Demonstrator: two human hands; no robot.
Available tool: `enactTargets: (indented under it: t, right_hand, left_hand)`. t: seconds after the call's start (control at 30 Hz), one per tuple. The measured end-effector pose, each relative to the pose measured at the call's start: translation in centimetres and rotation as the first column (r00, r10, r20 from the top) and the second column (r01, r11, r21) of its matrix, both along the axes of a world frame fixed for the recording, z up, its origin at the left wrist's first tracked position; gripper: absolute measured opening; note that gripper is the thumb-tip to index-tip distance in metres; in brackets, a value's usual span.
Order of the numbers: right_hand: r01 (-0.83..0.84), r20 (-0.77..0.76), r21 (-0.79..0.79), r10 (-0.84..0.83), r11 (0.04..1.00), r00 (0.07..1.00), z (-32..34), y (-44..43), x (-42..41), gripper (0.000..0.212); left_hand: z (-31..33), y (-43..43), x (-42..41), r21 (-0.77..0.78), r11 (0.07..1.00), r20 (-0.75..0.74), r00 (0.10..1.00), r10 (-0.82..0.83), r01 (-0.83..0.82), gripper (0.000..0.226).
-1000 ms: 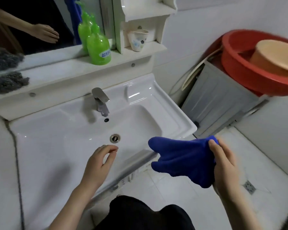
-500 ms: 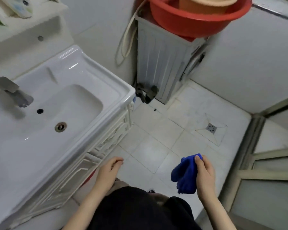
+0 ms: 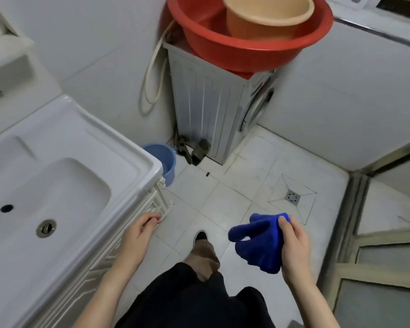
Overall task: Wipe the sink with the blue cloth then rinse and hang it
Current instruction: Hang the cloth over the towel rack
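One white sink, with one drain and one overflow hole. Two hands show, the left hand and the right hand, and one blue cloth. There are three tubs: one red basin, one tan bucket and one blue bucket; also one grey washing machine, one floor drain and one shoe.

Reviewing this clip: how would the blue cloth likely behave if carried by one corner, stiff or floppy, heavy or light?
Probably floppy: the blue cloth droops in soft folds below the right hand, which pinches only its top edge. It seems light, since that one hand holds it clear of the floor. Its fuzzy-looking surface suggests it is unlikely to slip.
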State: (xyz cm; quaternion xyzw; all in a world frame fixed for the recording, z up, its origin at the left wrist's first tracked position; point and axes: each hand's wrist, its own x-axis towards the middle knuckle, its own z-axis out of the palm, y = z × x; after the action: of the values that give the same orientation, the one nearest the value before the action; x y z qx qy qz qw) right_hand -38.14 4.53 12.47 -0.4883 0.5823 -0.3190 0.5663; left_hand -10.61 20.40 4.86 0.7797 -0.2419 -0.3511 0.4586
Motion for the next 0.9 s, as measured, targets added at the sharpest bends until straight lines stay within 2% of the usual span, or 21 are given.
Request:
enactTargets:
  t: [0.13, 0.27, 0.4, 0.53, 0.67, 0.77, 0.9]
  right_hand:
    - [-0.031, -0.002, 0.0, 0.031, 1.0, 1.0, -0.5, -7.0, 4.3, 0.029]
    - [-0.11, -0.036, -0.022, 0.11, 0.994, 0.993, 1.1, -14.1, 8.9, 0.029]
    - [-0.22, -0.036, -0.032, 0.219, 0.975, 0.975, 3.1, -20.7, 13.8, 0.025]
    - [-0.328, -0.042, -0.017, 0.327, 0.944, 0.944, 2.1, -27.5, 18.5, 0.031]
    - [-0.444, -0.048, 0.05, 0.446, 0.895, 0.893, -1.0, -33.5, 23.9, 0.031]
    - [-0.551, -0.004, 0.114, 0.555, 0.827, 0.832, -2.4, -37.2, 27.9, 0.026]
    - [-0.714, -0.006, 0.077, 0.716, 0.696, 0.698, -2.2, -41.5, 33.7, 0.024]
  left_hand:
    - [-0.5, -7.0, 2.3, 0.028, 1.0, -0.116, 0.993, 0.011, -0.008, 0.023]
    - [1.7, -14.0, 5.6, 0.003, 0.998, -0.082, 0.995, -0.055, 0.055, 0.022]
    - [3.2, -19.4, 8.8, -0.03, 0.999, -0.042, 0.999, -0.02, 0.019, 0.02]
    - [1.2, -22.9, 11.1, 0.008, 0.995, -0.048, 0.994, 0.099, -0.098, 0.019]
    - [-2.3, -25.1, 12.6, 0.13, 0.962, -0.04, 0.969, 0.245, -0.239, 0.024]
    - [-2.8, -26.4, 12.9, 0.249, 0.901, 0.022, 0.932, 0.361, -0.355, 0.023]
    - [-2.4, -27.9, 13.5, 0.274, 0.787, 0.106, 0.83, 0.547, -0.553, 0.019]
